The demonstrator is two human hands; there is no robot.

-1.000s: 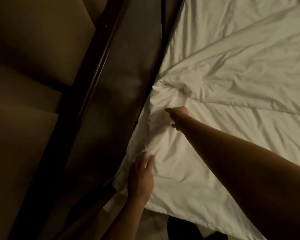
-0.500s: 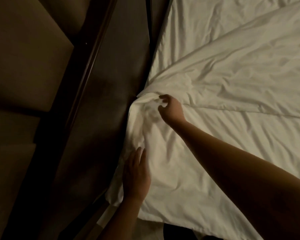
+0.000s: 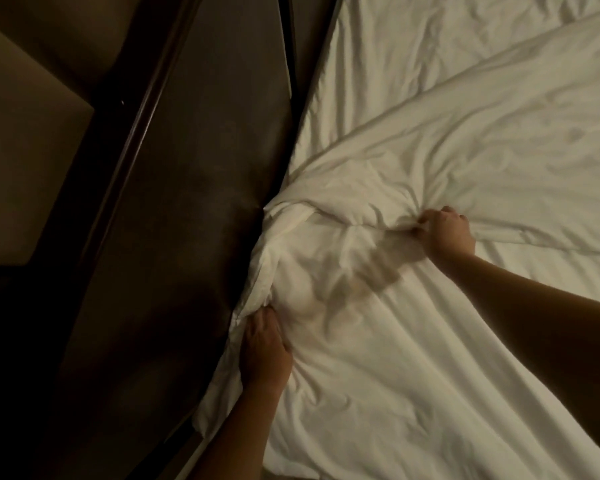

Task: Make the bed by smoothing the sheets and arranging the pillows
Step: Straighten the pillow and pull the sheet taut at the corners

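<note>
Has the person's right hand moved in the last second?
Yes. The right hand has shifted away from the dark wooden panel beside the bed, further in over the bed, and now grips a fold of the white sheet.

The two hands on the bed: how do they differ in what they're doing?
Place: the left hand sits at the bed's edge beside the dark wooden frame, while the right hand reaches farther in.
Grip: the left hand digs into the bunched white sheet, while the right hand pinches a fold of the duvet.
Both hold white bedding.
</note>
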